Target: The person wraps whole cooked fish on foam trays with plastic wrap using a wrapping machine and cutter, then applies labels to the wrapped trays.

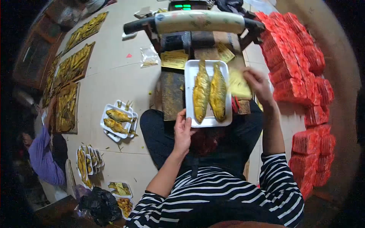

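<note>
Red packs [296, 68] hem our right; our left fingers [187, 122] clasp the tray [189, 76], fish [201, 93] pointing away, right fingers [249, 74] pinching a bag [238, 85].

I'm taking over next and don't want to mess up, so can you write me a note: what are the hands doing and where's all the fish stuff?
Left hand: grips the near left corner of the white tray.
Right hand: fingers on the yellow sheet just right of the tray; I cannot tell if it is pinched.
Things: two yellow fish lie side by side in the tray, which sits on the wooden bench. Red packs are stacked at the right.
Done: the tray holds two fish.
Left: the tray is uncovered.
</note>
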